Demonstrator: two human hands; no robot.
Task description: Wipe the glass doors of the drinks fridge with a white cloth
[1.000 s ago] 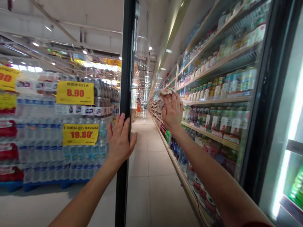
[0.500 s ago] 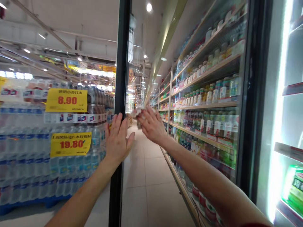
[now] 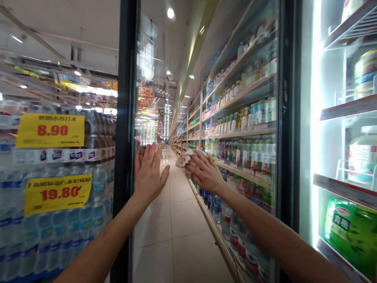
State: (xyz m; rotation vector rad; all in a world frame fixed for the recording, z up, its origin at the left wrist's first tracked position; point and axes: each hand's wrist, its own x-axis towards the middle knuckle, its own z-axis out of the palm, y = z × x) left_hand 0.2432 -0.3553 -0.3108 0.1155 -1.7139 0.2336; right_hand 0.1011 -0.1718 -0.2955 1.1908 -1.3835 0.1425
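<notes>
A glass door (image 3: 165, 106) with a black frame (image 3: 126, 118) stands swung out in front of me. My left hand (image 3: 150, 169) is flat against the glass near the frame, fingers stretched and thumb apart, with nothing in it. To its right, my right hand (image 3: 206, 171) presses a crumpled whitish cloth (image 3: 186, 158) on the pane. The cloth pokes out past the fingertips, and the rest of it is hidden under the palm. Shelves of bottled drinks (image 3: 253, 153) show in the glass.
At right, a lit drinks cooler (image 3: 316, 118) holds a green pack (image 3: 350, 236) and several bottles on its shelves. Stacked water bottles (image 3: 59, 251) stand at left, with yellow price signs (image 3: 51, 129) on them. Pale floor tiles (image 3: 156, 236) show low in the middle.
My view has turned right, so the door and bottle stacks sit further left. My left hand has shifted from the frame edge onto the glass; my right hand with the cloth is lower and further right.
</notes>
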